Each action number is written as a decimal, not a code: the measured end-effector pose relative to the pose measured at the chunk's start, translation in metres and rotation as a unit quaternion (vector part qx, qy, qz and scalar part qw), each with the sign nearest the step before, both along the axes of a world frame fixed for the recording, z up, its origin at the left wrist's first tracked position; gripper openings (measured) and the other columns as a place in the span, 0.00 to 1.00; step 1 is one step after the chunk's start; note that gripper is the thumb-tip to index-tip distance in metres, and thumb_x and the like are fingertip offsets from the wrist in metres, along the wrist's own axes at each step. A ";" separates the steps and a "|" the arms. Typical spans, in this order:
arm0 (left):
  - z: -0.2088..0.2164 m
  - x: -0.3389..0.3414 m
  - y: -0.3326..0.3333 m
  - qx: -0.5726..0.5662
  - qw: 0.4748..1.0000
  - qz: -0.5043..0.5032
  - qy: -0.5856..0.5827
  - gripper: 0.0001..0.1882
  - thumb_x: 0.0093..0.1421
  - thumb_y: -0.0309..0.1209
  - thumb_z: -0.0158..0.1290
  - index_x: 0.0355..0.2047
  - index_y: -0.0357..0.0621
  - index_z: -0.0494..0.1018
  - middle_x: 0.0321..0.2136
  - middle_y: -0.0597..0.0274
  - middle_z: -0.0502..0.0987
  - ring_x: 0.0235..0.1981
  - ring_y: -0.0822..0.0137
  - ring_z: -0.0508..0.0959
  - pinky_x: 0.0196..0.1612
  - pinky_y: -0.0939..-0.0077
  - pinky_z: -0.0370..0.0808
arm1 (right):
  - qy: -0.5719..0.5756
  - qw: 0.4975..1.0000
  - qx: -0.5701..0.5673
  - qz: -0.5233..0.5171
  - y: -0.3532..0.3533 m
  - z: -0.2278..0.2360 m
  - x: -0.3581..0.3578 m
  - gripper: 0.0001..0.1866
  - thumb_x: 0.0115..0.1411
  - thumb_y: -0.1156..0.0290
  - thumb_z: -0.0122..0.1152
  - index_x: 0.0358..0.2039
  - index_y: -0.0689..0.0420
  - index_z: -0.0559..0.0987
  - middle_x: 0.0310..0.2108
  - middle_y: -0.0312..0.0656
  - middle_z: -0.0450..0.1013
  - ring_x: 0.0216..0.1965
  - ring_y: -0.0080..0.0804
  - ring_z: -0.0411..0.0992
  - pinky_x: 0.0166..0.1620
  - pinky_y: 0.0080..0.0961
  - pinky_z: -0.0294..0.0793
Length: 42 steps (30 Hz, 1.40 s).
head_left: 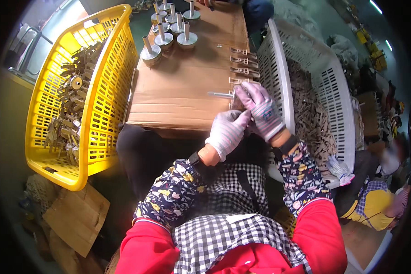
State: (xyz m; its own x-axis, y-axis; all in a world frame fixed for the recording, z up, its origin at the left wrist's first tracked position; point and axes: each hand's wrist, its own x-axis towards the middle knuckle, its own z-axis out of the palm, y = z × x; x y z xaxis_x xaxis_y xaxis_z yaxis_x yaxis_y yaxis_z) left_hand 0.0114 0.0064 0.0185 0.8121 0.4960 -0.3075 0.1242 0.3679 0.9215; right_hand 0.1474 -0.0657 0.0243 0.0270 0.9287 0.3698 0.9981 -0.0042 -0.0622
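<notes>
1. Worktop (182, 98) of cardboard, taken as landmark: the stemmed metal disc (221, 95) is at its right edge, stem pointing left, just nearer than the row of slotted metal clips (245, 61).
2. Grip: the gloved right hand (262, 109) has its fingers closed on the disc end; the left hand (227, 132) meets it with thumb and fingers drawn together, but whether it holds anything cannot be told.
3. Possible slip: smooth metal could turn in the knit fabric and drop beyond the worktop's near right corner if the pinch loosened.
4. Possible spill: a knuckle brushing the clips could push them toward the white crate (283, 73), right of the worktop.
5. Possible topple: a bump could tip the upright stemmed pieces (187, 41) at the worktop's far left.
6. Hidden: most of the disc face and several fingertips. Indistinct: individual parts heaped in the yellow crate (84, 164), left of the worktop.
</notes>
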 end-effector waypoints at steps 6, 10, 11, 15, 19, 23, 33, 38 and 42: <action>0.023 0.004 0.024 0.043 0.996 -0.056 0.053 0.13 0.56 0.36 0.50 0.27 0.36 0.73 0.18 0.66 0.72 0.15 0.77 0.68 0.20 0.84 0.66 | 0.054 0.997 0.054 0.016 0.007 -0.003 0.001 0.28 0.44 0.64 0.61 0.49 0.55 0.70 0.46 0.49 0.66 0.46 0.48 0.64 0.50 0.38 0.65; 0.084 -0.010 0.065 0.023 0.989 0.081 -0.125 0.18 0.58 0.42 0.50 0.20 0.40 0.73 0.13 0.69 0.70 0.14 0.79 0.67 0.18 0.84 0.62 | 0.076 0.996 0.045 0.018 0.007 0.006 -0.001 0.31 0.40 0.67 0.66 0.48 0.55 0.71 0.45 0.48 0.67 0.45 0.48 0.65 0.48 0.37 0.67; 0.100 -0.017 0.079 0.093 0.981 0.065 -0.159 0.17 0.57 0.41 0.51 0.24 0.38 0.73 0.17 0.67 0.72 0.18 0.78 0.69 0.22 0.86 0.65 | 0.077 0.996 0.043 0.014 0.005 0.008 -0.001 0.31 0.40 0.67 0.66 0.48 0.55 0.71 0.45 0.48 0.67 0.45 0.48 0.65 0.48 0.37 0.67; 0.043 -0.006 0.100 0.627 0.774 -0.057 -0.060 0.32 0.43 0.38 0.62 0.47 0.37 0.65 0.40 0.52 0.72 0.42 0.57 0.72 0.46 0.69 0.69 | 0.118 0.992 0.028 0.035 0.010 0.009 0.007 0.27 0.42 0.65 0.67 0.46 0.54 0.73 0.43 0.44 0.69 0.43 0.45 0.67 0.47 0.34 0.67; -0.001 -0.002 0.072 0.611 0.787 -0.084 -0.002 0.38 0.38 0.45 0.63 0.47 0.40 0.63 0.42 0.50 0.70 0.45 0.50 0.69 0.49 0.62 0.64 | 0.217 0.976 0.000 0.022 0.016 0.017 0.015 0.22 0.43 0.65 0.67 0.41 0.54 0.77 0.39 0.43 0.71 0.41 0.42 0.68 0.45 0.32 0.68; -0.017 0.014 0.065 0.580 0.811 -0.073 0.032 0.31 0.38 0.47 0.62 0.38 0.42 0.67 0.35 0.52 0.72 0.41 0.51 0.70 0.46 0.60 0.65 | 0.388 0.920 -0.055 -0.015 0.025 0.016 0.021 0.17 0.46 0.62 0.66 0.35 0.56 0.79 0.35 0.43 0.72 0.39 0.37 0.69 0.43 0.29 0.69; -0.001 0.027 0.093 0.577 0.781 -0.233 0.046 0.24 0.50 0.50 0.53 0.37 0.43 0.70 0.33 0.53 0.74 0.38 0.52 0.73 0.42 0.63 0.68 | 0.397 0.909 -0.036 -0.122 0.031 0.013 0.021 0.10 0.55 0.68 0.58 0.34 0.61 0.78 0.27 0.38 0.70 0.31 0.24 0.70 0.35 0.21 0.70; 0.006 0.041 0.112 0.441 0.831 -0.338 0.040 0.29 0.54 0.56 0.45 0.41 0.43 0.71 0.35 0.49 0.76 0.40 0.51 0.73 0.44 0.64 0.68 | 0.397 0.913 -0.046 -0.087 0.030 0.024 0.026 0.13 0.57 0.66 0.54 0.39 0.60 0.75 0.33 0.44 0.72 0.33 0.33 0.71 0.39 0.25 0.69; -0.009 0.055 0.127 0.422 0.827 -0.369 0.044 0.31 0.56 0.58 0.40 0.37 0.43 0.75 0.33 0.49 0.76 0.38 0.49 0.74 0.42 0.65 0.69 | 0.158 0.985 -0.053 -0.041 0.032 0.037 0.016 0.34 0.40 0.55 0.65 0.48 0.58 0.70 0.40 0.46 0.70 0.43 0.42 0.68 0.48 0.33 0.64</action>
